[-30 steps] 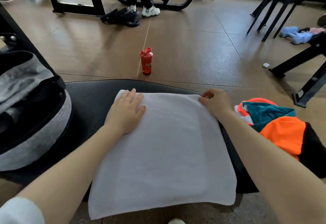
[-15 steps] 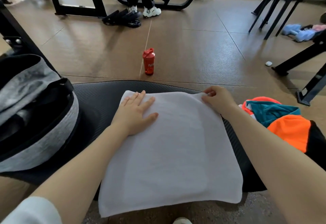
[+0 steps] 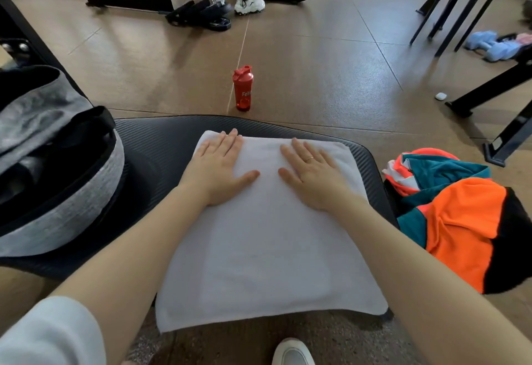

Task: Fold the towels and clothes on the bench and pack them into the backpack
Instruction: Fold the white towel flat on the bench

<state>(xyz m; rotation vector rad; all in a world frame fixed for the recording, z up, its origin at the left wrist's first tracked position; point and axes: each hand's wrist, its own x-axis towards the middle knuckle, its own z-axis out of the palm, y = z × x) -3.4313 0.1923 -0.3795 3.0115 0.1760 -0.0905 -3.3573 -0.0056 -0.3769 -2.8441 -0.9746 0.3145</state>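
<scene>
Towel [image 3: 267, 238] folded on bench [image 3: 161, 146]; my left hand [image 3: 218, 169] and right hand [image 3: 313, 177] press flat, gripping nothing. Clothes [image 3: 460, 220] unfolded, backpack [image 3: 57, 169] awaits packing.

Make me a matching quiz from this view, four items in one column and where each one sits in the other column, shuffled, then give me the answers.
Column one:
1. white towel
2. red shaker bottle
3. grey and black backpack
4. orange and teal clothes

Column two:
A. standing on the floor beyond the bench
B. at the left end of the bench
C. lying flat on the bench under both palms
D. heaped at the right end of the bench

Pairs: 1-C, 2-A, 3-B, 4-D. The left hand and right hand press flat on the towel's far half.
</scene>
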